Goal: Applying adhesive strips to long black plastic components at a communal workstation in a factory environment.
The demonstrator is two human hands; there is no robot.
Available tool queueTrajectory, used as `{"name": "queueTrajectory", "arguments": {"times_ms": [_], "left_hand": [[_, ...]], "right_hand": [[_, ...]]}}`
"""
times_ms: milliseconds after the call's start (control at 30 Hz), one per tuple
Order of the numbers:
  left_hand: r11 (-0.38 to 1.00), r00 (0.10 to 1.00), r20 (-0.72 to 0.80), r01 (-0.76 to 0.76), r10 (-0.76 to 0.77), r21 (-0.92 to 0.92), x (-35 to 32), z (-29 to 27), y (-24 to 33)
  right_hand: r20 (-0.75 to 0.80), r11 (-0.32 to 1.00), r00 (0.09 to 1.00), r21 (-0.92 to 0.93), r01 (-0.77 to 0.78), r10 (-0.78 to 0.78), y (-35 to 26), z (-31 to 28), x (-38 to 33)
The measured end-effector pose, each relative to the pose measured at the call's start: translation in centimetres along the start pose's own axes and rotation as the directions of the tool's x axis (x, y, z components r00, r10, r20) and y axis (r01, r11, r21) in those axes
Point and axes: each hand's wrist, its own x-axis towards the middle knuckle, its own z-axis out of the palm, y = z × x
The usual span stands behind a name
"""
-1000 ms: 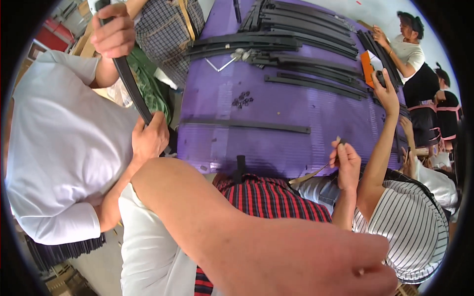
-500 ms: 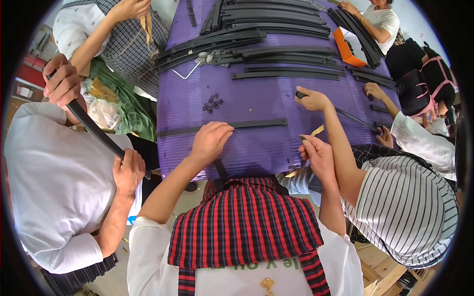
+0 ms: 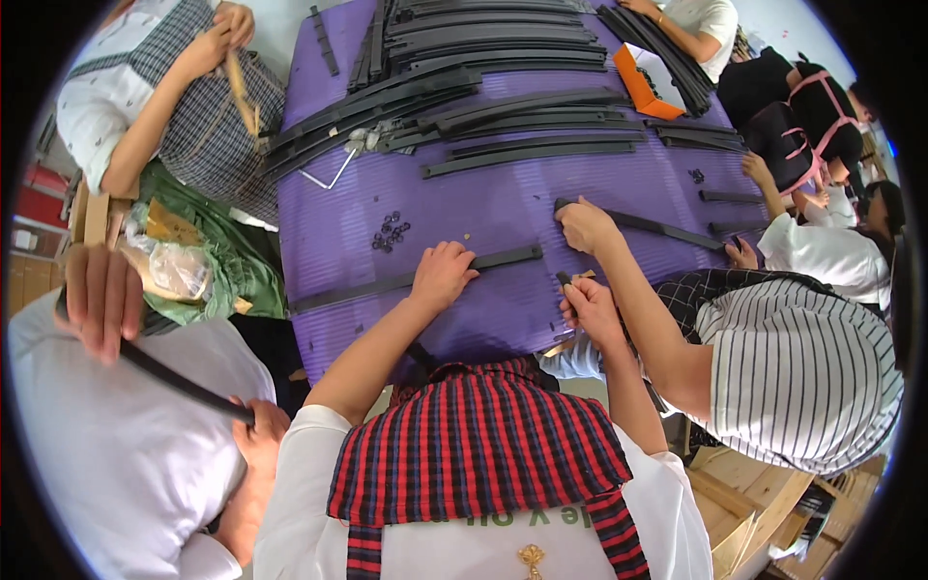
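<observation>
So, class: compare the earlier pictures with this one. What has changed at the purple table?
The left hand has come down onto the long black strip on the purple mat. The right hand stays at the mat's edge, holding a small dark tool. The strip stacks are unchanged.

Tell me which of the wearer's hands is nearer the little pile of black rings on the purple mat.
Left. The left hand rests on the long black strip, just right of and below the black rings. The right hand grips a small tool farther right, near the mat's front edge.

The head camera looks steeply down (fisheye, close) over the purple table.
</observation>
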Motion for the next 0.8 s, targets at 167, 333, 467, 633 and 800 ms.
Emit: {"name": "queueTrajectory", "arguments": {"times_ms": [167,333,467,633,800], "left_hand": [[0.996,0.995,-0.045,-0.087,0.086,-0.015,-1.2,0.9,-0.2],[0.991,0.989,-0.122,-0.095,0.083,-0.093,-0.1,0.8,-0.7],[0.996,0.984,-0.18,-0.016,0.0,-0.087,1.4,-0.8,-1.9],[0.996,0.982,-0.181,0.032,-0.048,-0.089,0.4,0.3,-4.8],[0.933,0.865,-0.377,0.241,-0.331,-0.267,1.8,-3.0,-9.8]], "right_hand": [[-0.027,0.983,1.0,-0.185,0.006,-0.011,0.9,-2.4,-2.7],[-0.187,0.989,0.981,-0.127,-0.072,0.047,2.0,-2.1,-4.9],[-0.232,0.995,0.972,-0.08,-0.067,0.047,2.1,-1.3,-5.4],[-0.225,0.998,0.974,-0.05,-0.042,0.03,2.3,-2.2,-4.9],[-0.155,0.999,0.988,-0.046,-0.021,0.014,2.1,-2.2,-4.0]]}}
